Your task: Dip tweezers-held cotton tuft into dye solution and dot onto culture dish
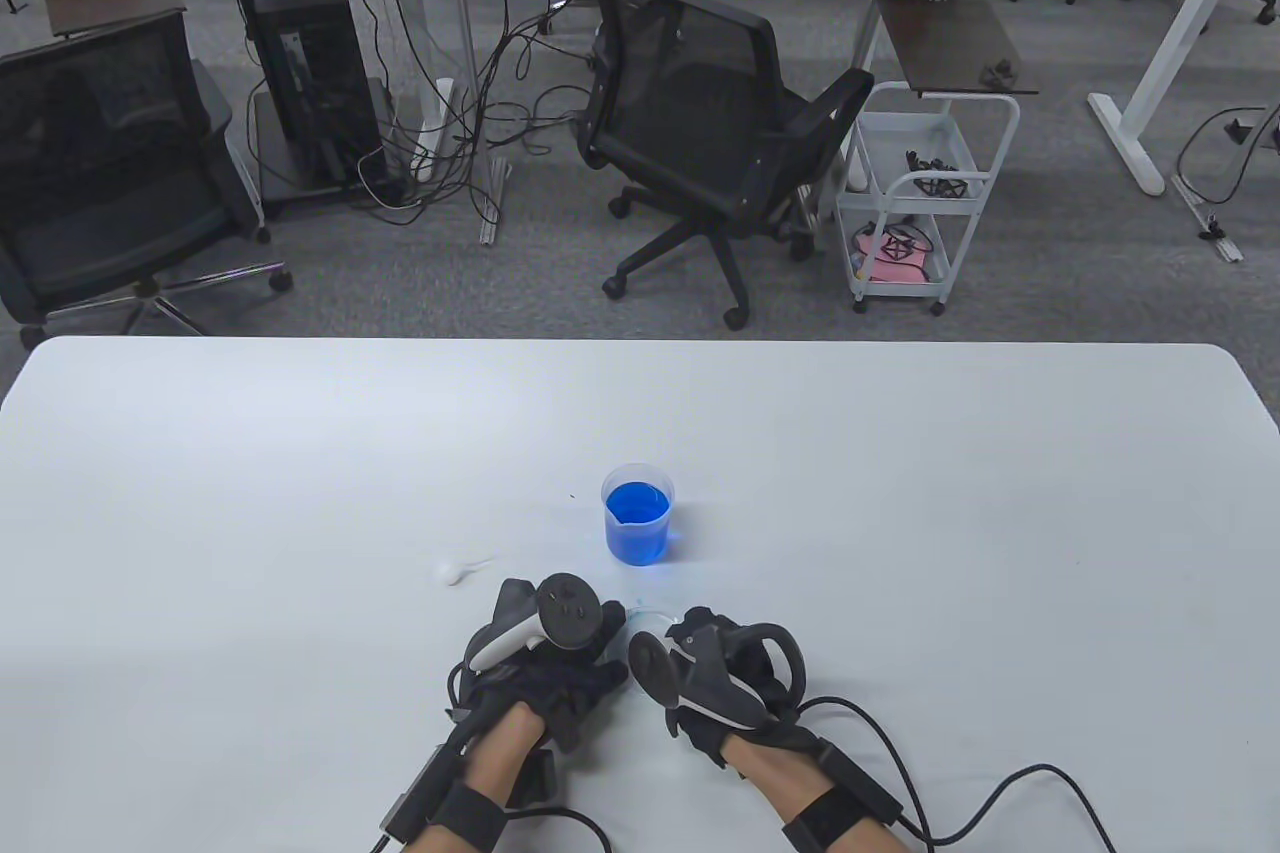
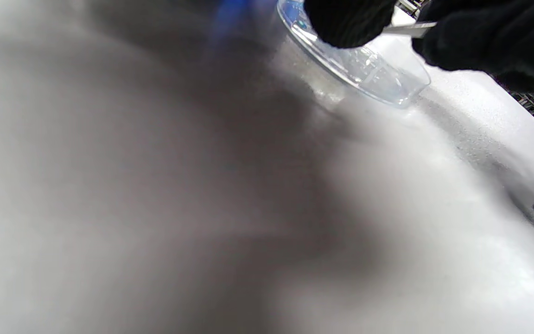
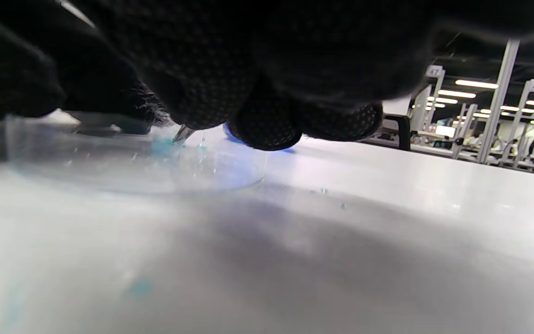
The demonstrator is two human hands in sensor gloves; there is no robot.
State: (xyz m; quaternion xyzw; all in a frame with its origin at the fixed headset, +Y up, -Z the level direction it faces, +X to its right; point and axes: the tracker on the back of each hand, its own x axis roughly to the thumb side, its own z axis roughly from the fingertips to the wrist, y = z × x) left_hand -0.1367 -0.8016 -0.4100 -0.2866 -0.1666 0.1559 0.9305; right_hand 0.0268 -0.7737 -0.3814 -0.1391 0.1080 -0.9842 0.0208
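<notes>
A clear culture dish (image 1: 648,615) lies between my hands, mostly hidden by them in the table view. My right hand (image 1: 712,661) grips metal tweezers (image 3: 182,133), whose tip is down inside the dish (image 3: 132,162) at a blue-stained cotton tuft (image 3: 160,146). My left hand (image 1: 560,658) holds the dish at its rim; a gloved fingertip (image 2: 348,23) rests on the rim of the dish (image 2: 369,72). The tweezers' shaft (image 2: 410,28) shows in the left wrist view. A small beaker of blue dye (image 1: 638,518) stands just behind the dish.
A loose white cotton tuft (image 1: 455,571) lies on the table left of the beaker. Faint blue smears (image 3: 139,287) and small droplets (image 3: 322,191) mark the white table (image 1: 900,493) near the dish. Glove cables (image 1: 1000,793) trail off to the right.
</notes>
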